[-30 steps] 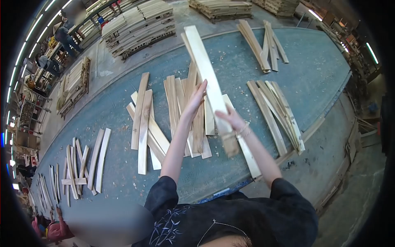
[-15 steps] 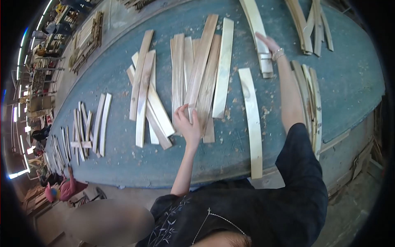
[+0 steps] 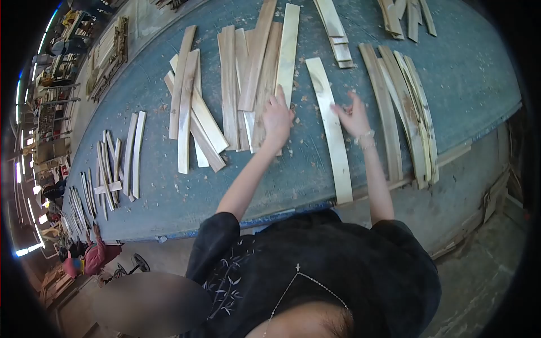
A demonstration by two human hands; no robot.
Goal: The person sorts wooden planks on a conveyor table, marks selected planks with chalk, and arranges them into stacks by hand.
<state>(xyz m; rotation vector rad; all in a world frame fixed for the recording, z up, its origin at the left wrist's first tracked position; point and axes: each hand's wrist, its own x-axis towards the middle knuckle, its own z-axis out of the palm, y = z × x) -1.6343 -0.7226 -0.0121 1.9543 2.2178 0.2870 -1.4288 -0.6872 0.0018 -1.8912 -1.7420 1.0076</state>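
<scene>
My left hand (image 3: 277, 119) rests at the lower end of a pale wooden slat (image 3: 288, 53), at the right side of a pile of brown slats (image 3: 261, 62). Its fingers are somewhat spread. Beside a separate pale slat (image 3: 329, 124) is my right hand (image 3: 354, 117), fingers apart, with the thumb side at the slat's right edge. Above it, a small stack of pale slats (image 3: 337, 40) lies on the blue-green table (image 3: 265, 188).
Crossed slats (image 3: 189, 107) lie left of centre, with smaller groups (image 3: 135, 155) farther left. More slats (image 3: 389, 107) lie on the right. A person in a pink top (image 3: 96, 254) is at the lower left.
The pale slats I held have been set down at the upper middle. My right hand has left them and moved down to the single slat; my left hand has shifted to the pile's right-hand slat.
</scene>
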